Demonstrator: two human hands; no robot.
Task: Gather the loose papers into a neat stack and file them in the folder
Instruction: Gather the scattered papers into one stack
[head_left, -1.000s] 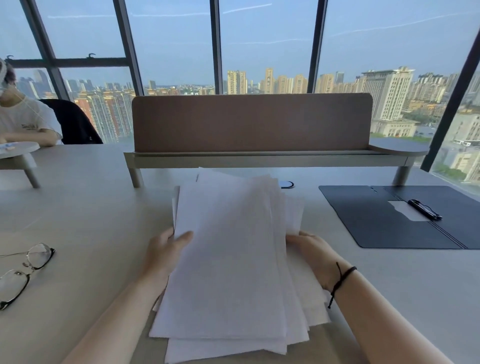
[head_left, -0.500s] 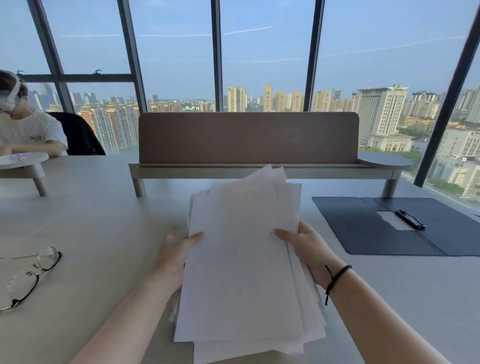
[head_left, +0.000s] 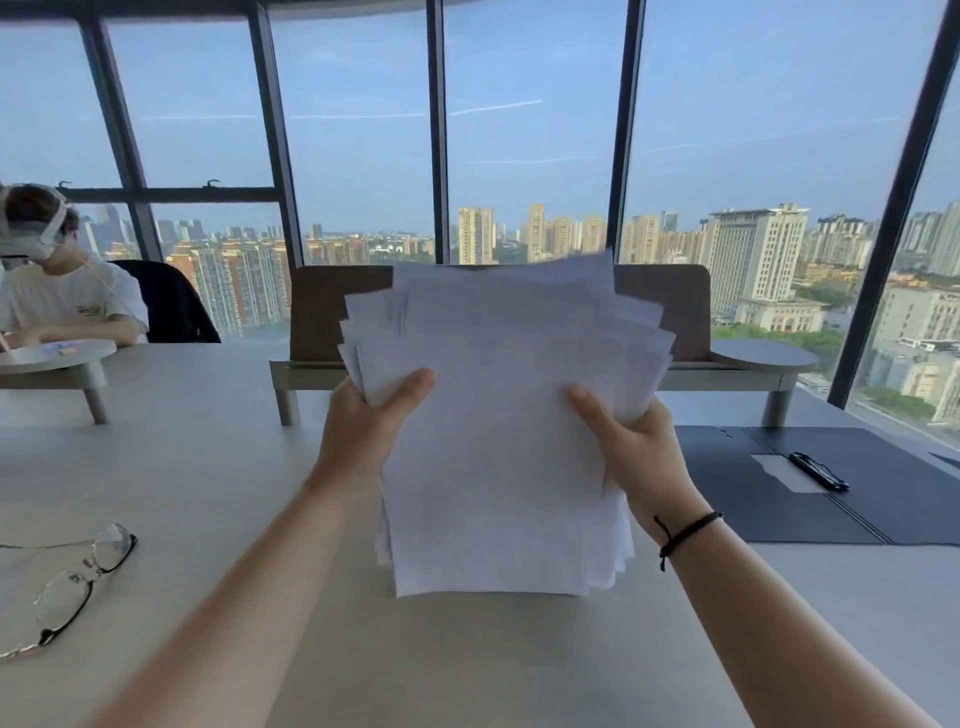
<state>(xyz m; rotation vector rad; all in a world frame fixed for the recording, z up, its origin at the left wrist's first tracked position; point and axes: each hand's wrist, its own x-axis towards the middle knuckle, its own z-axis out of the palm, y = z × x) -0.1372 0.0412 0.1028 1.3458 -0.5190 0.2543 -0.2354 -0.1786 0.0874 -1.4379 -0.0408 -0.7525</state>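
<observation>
I have one desk under everything, pale and wide, and both arms reach out over its middle. On it, off to the right of my right grip and a little beyond it, lies one dark folder, opened flat, with one black pen resting on its inner page. That is the relation the next move turns on, as I judge it: the folder sits on the right-hand side, well apart from the papers, so the right hand is the nearer one to carry them across.

Between the two grips stands one sheaf of papers, held upright with its long axis vertical and its bottom edge down at the desk, or just above it; I cannot tell which. I cannot count the sheets. The top edges fan out unevenly, so the stack is not yet square.

The left hand is closed on the sheaf's left edge, thumb on the near face; the right hand clasps the right edge the same way. A dark cord circles the right wrist.

One pair of glasses lies well to the left of my left grip.
</observation>
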